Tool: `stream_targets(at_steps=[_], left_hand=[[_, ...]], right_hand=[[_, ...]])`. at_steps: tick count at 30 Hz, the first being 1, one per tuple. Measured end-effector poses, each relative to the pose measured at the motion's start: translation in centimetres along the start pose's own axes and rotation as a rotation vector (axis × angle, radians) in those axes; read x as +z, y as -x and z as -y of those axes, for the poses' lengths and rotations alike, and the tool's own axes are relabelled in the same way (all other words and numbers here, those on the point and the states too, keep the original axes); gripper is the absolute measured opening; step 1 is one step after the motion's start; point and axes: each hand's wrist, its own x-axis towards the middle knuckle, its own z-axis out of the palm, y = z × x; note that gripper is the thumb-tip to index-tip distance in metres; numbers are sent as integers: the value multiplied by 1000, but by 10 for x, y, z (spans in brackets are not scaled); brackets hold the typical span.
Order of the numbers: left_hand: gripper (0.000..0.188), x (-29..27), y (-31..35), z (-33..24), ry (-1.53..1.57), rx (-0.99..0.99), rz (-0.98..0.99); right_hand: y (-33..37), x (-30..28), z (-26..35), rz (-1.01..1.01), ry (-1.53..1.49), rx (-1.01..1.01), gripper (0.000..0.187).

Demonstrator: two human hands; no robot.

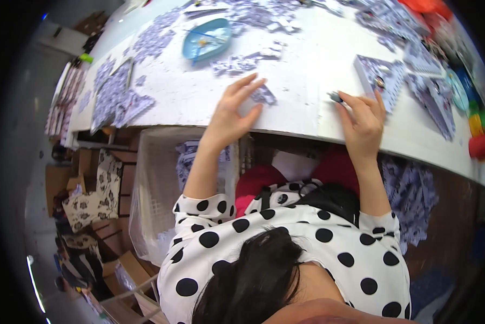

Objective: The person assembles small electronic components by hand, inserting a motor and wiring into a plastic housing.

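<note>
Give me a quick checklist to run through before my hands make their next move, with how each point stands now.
1. Small grey piece secured by the right hand: ok, it is pinched.
2. Left hand open: ok.
3. Left hand off the patterned piece beside it: cannot tell from this angle.
4. Blue dish away from both hands: ok, farther back on the white table.
5. Dish contents identified: cannot tell, too small.

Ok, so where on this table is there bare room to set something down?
The white tabletop is bare between the scrap by your left hand and your right hand, and mostly so between the blue dish and the patterned pile leftward. Crowded: the far side and the right, among patterned pieces.
</note>
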Motion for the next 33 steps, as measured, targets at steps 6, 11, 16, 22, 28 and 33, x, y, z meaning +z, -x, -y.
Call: stream_targets(at_steps=[6,11,16,22,28,33], left_hand=[[31,26,-9,3,42,136,57],[41,57,-2,-40,101,68,48],[52,52,-11,-29,203,48,99],[44,56,-21,-47,107,115,56],[47,70,-17,-49,144,15,84],[53,72,-13,-48,332,-148,34]], right_hand=[[5,-8,0,-17,4,36,27],[4,-6,2,-23,-87,38,27],[3,-13,-1,10,-145,51,28],[-12,-4,1,-18,-287,-28,28],[-7,-1,-10,102,-283,-12,26],[-3,-2,-13,139,-282,-20,26]])
